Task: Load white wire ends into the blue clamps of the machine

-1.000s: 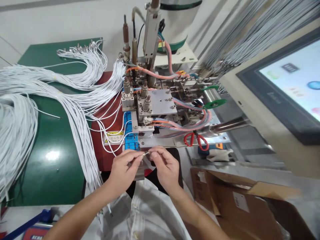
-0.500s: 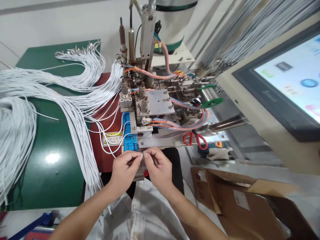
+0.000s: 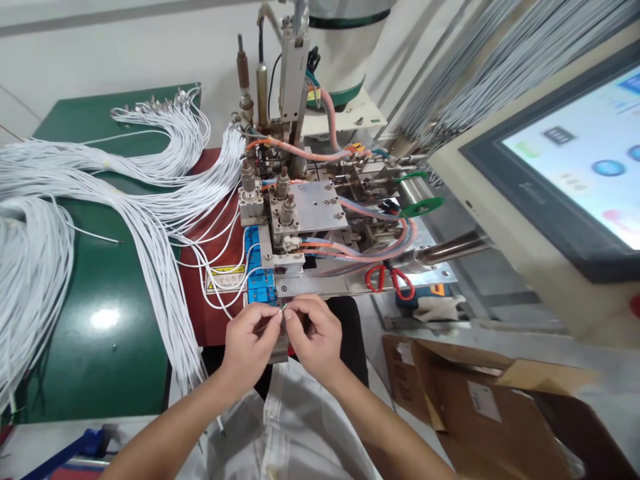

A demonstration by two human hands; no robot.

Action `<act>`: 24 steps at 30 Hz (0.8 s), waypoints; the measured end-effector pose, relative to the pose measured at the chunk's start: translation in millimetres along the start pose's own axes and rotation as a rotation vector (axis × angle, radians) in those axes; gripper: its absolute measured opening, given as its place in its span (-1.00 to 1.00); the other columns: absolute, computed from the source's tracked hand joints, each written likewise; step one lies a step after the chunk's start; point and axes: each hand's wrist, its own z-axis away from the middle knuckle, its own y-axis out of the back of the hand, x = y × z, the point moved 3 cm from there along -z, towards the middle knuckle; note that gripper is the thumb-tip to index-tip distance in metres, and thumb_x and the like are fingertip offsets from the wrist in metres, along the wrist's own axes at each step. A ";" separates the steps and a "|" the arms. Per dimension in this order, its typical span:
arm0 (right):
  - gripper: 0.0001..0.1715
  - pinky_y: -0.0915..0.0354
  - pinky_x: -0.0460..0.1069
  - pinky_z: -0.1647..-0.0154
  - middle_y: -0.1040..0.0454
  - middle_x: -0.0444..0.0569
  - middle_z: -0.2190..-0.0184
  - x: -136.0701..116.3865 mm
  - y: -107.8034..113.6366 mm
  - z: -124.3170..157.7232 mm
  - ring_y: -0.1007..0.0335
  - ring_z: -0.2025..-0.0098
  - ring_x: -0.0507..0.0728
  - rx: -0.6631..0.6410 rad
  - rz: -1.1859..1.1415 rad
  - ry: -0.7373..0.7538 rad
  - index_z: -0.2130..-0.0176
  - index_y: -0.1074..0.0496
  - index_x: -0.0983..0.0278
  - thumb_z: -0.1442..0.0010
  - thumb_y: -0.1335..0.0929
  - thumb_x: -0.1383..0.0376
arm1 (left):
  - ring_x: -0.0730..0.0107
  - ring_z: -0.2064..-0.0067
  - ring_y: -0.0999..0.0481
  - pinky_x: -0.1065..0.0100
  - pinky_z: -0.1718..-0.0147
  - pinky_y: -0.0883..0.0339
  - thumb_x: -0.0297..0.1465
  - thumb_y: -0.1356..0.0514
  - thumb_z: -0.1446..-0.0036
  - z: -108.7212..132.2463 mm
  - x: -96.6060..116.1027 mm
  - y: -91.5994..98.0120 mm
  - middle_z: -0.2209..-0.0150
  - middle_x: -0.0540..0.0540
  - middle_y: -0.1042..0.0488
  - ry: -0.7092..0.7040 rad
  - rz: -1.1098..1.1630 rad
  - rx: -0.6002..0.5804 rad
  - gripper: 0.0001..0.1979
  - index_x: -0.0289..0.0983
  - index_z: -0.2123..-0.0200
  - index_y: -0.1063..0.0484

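Observation:
My left hand and my right hand meet just in front of the machine, thumbs and forefingers pinched. Between the fingertips shows a small wire end, thin and partly greenish. The left fingers close on it; the right fingertips touch at its other side, and what they grip is too small to tell. Behind the hands is a row of blue blocks, with white cables running over it from the left.
Bundles of white cables cover much of the green table. Red-handled scissors lie at the machine's front edge. A screen stands at the right, above a cardboard box. A wire spool sits on the machine.
The fingertips have shifted slightly, and the small wire end shows a little more clearly between them. The view has moved a little; both hands remain pinched together.

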 end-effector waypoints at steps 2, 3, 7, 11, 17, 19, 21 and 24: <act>-0.91 -0.27 -0.06 0.45 -0.35 -0.08 0.50 -0.9 4.0 -4.4 -0.30 0.45 0.04 -0.063 0.005 0.055 0.47 -0.36 0.26 -0.03 -0.30 0.42 | 0.47 0.40 -0.43 0.47 0.38 -0.33 -0.43 -0.11 -0.07 -1.9 2.3 3.4 0.42 -0.04 -0.44 -0.030 -0.043 -0.064 -0.90 -0.28 0.42 -0.42; -0.91 -0.26 -0.06 0.46 -0.35 -0.08 0.51 -1.0 5.9 -7.0 -0.29 0.46 0.03 -0.115 0.001 0.065 0.47 -0.35 0.26 -0.02 -0.30 0.43 | 0.47 0.40 -0.43 0.47 0.38 -0.32 -0.45 -0.10 -0.07 -3.0 4.3 5.6 0.43 -0.03 -0.44 -0.051 -0.074 -0.103 -0.90 -0.28 0.42 -0.42; -0.88 -0.25 -0.08 0.45 -0.34 -0.11 0.54 -3.1 9.2 -15.3 -0.27 0.47 0.02 -0.425 -0.006 0.075 0.49 -0.36 0.26 -0.04 -0.27 0.43 | 0.48 0.40 -0.40 0.47 0.39 -0.26 -0.50 -0.09 -0.07 -6.3 12.0 14.8 0.46 0.00 -0.44 -0.099 -0.216 -0.309 -0.86 -0.25 0.46 -0.43; -0.84 -0.23 -0.09 0.45 -0.37 -0.11 0.55 -4.4 5.0 -14.0 -0.28 0.48 0.01 -0.428 -0.027 -0.026 0.52 -0.37 0.28 -0.07 -0.28 0.41 | 0.50 0.44 -0.38 0.49 0.44 -0.23 -0.48 -0.10 -0.06 -5.3 11.2 19.0 0.49 0.02 -0.42 -0.048 -0.239 -0.303 -0.88 -0.25 0.47 -0.42; -0.81 -0.20 -0.11 0.54 -0.34 -0.11 0.58 -0.4 -4.3 -0.8 -0.24 0.53 0.00 -0.139 -0.083 -0.183 0.55 -0.38 0.29 -0.08 -0.29 0.35 | 0.51 0.52 -0.36 0.49 0.52 -0.26 -0.40 -0.11 -0.08 0.8 -2.4 13.0 0.53 0.01 -0.38 0.039 -0.068 -0.037 -0.87 -0.28 0.44 -0.42; -0.85 -0.24 -0.09 0.50 -0.38 -0.08 0.53 2.4 -3.9 -0.1 -0.29 0.49 0.02 -0.147 -0.121 -0.205 0.50 -0.42 0.29 -0.07 -0.30 0.35 | 0.51 0.53 -0.36 0.49 0.53 -0.26 -0.38 -0.12 -0.07 1.2 -4.7 12.0 0.54 0.00 -0.38 0.048 -0.044 -0.034 -0.87 -0.28 0.43 -0.43; -0.88 -0.26 -0.07 0.46 -0.40 -0.07 0.50 6.8 -2.1 -1.1 -0.32 0.46 0.03 -0.152 -0.159 -0.262 0.45 -0.43 0.29 -0.06 -0.31 0.33 | 0.52 0.54 -0.36 0.49 0.54 -0.26 -0.38 -0.12 -0.08 0.8 -5.1 12.8 0.53 0.00 -0.38 0.048 -0.040 -0.040 -0.87 -0.28 0.42 -0.44; -0.91 -0.28 -0.05 0.42 -0.40 -0.07 0.50 12.6 -1.9 -2.8 -0.32 0.45 0.04 -0.163 -0.209 -0.347 0.47 -0.43 0.29 -0.03 -0.34 0.32 | 0.52 0.54 -0.36 0.49 0.54 -0.26 -0.38 -0.12 -0.07 -0.2 -4.6 13.7 0.52 -0.01 -0.39 0.030 -0.050 -0.057 -0.87 -0.28 0.41 -0.45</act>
